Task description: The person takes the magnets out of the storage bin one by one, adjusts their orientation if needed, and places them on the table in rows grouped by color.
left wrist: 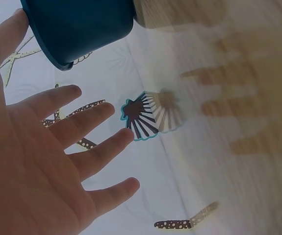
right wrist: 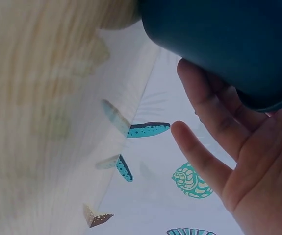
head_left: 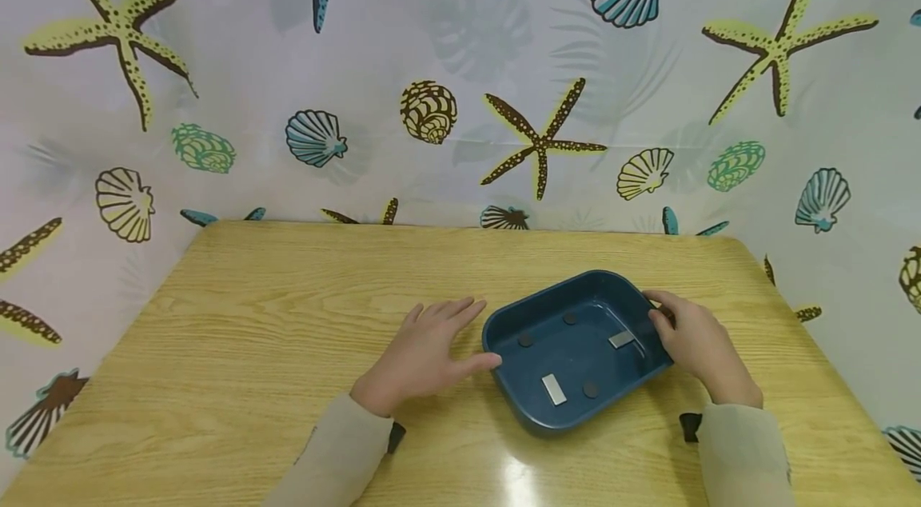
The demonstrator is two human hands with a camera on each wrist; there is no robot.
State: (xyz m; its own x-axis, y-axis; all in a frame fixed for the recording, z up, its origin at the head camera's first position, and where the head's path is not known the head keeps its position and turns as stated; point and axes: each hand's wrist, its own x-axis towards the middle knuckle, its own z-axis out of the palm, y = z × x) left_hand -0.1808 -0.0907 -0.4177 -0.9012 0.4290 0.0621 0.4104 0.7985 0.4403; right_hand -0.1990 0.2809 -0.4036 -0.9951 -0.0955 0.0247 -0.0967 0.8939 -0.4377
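Your right hand [head_left: 698, 339] grips the blue tub [head_left: 596, 365] at right, maybe steadying it, while your left hand [head_left: 426, 353] spreads its fingers.

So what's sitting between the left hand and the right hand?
In the head view, the blue container lies between the left hand and the right hand, with two silver rectangles and three dark discs inside it.

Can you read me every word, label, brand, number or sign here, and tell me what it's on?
None can be read: the blue tray, silvery rectangles and table show no lettering.
The backdrop shows only pictures, such as shells and starfish.
Dark mark on the left sleeve: too small to make out.
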